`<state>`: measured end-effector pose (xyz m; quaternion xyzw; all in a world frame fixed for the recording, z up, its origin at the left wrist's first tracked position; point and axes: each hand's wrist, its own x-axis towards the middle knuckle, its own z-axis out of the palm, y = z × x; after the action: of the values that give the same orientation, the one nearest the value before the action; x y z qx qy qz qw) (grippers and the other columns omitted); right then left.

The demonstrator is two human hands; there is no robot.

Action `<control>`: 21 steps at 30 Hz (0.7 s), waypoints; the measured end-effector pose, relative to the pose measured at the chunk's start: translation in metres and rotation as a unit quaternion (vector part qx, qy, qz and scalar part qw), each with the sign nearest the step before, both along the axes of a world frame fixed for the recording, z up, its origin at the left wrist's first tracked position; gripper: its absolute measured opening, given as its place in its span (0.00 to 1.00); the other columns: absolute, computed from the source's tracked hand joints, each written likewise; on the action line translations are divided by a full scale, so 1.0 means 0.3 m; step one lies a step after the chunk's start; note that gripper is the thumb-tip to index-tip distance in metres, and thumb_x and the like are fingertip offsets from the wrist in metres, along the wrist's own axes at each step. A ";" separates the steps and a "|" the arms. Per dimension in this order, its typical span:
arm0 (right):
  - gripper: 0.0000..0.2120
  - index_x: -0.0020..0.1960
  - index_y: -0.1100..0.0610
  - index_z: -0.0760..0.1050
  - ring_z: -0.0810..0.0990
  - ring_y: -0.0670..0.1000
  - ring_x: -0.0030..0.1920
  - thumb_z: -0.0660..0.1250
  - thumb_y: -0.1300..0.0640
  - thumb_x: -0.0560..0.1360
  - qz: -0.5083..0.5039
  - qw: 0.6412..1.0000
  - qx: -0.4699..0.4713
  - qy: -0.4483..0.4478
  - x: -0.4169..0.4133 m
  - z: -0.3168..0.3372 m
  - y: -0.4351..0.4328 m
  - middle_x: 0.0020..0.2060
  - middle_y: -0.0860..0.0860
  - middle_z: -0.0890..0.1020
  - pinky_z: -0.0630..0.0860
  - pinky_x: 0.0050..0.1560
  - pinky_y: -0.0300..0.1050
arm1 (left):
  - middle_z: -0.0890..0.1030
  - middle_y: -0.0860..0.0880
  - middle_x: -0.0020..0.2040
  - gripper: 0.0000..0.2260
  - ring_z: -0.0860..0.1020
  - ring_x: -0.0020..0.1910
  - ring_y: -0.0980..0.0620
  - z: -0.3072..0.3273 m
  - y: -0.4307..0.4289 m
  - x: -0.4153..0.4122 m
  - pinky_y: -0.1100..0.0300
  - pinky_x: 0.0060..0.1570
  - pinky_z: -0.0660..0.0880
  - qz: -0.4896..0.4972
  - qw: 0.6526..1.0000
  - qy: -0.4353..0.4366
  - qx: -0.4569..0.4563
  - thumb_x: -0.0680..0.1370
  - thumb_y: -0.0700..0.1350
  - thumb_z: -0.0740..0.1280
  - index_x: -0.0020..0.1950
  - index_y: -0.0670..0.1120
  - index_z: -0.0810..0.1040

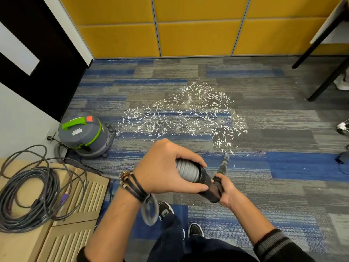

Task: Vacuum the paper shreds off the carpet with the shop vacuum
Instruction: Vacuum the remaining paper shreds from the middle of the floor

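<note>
At the centre of our view, the left hand [166,167] has its fingers and thumb curled round the ribbed grey hose [187,170] where it enters a black cuff [207,184]. The right hand [225,190] grips the far end of that cuff, fingers wrapped tight at the base of the crevice nozzle [223,163]. We see dark bracelets [132,183] on the left wrist. The nozzle slants down, its tip at the near right edge of the paper shreds [185,118]; we cannot tell whether it touches the carpet [283,186]. The white shreds lie scattered in a broad patch across the grey and blue carpet ahead of the 2 hands. To the left, by the wall, stands the grey and green shop vacuum [85,135]. Nearer us on that side, a coiled cable [28,195] lies on tan boxes [75,233]. Yellow wall panels [198,35] close the far side.
</note>
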<state>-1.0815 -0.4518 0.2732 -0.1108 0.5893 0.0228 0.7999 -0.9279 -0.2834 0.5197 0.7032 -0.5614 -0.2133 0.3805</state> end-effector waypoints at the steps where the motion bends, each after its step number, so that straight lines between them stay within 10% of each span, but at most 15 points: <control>1: 0.11 0.44 0.58 0.70 0.74 0.55 0.36 0.61 0.52 0.80 0.007 1.000 -0.001 -0.008 0.052 0.010 0.005 0.36 0.56 0.74 0.73 0.43 0.49 | 0.87 0.62 0.43 0.15 0.84 0.44 0.66 0.007 0.010 0.035 0.63 0.48 0.79 0.003 1.000 -0.006 -0.003 0.64 0.53 0.85 0.49 0.53 0.89; 9: 0.10 0.54 0.58 0.71 0.78 0.58 0.43 0.63 0.52 0.78 -0.004 1.000 -0.009 -0.004 0.189 0.022 0.061 0.44 0.60 0.78 0.73 0.61 0.54 | 0.87 0.60 0.44 0.16 0.85 0.45 0.63 0.019 0.045 0.250 0.66 0.50 0.79 -0.008 1.000 0.021 -0.007 0.64 0.49 0.86 0.49 0.50 0.89; 17: 0.09 0.50 0.60 0.70 0.77 0.59 0.38 0.59 0.54 0.80 -0.054 0.998 -0.013 0.041 0.128 -0.017 0.065 0.39 0.59 0.75 0.82 0.35 0.52 | 0.88 0.58 0.45 0.15 0.86 0.46 0.58 -0.077 0.045 0.359 0.52 0.50 0.82 -0.014 0.996 0.082 0.013 0.65 0.49 0.86 0.50 0.52 0.89; 21: 0.10 0.53 0.59 0.71 0.77 0.58 0.38 0.62 0.53 0.79 -0.031 0.996 -0.062 0.049 0.176 0.001 0.024 0.41 0.59 0.77 0.80 0.37 0.50 | 0.88 0.59 0.45 0.15 0.86 0.46 0.61 -0.081 0.054 0.385 0.57 0.50 0.82 -0.016 0.998 0.063 -0.025 0.66 0.51 0.85 0.50 0.52 0.89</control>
<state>-1.0288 -0.4446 0.2734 -0.1401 0.6316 -0.0333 0.7618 -0.8125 -0.2671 0.4953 0.6693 -0.5526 -0.2497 0.4293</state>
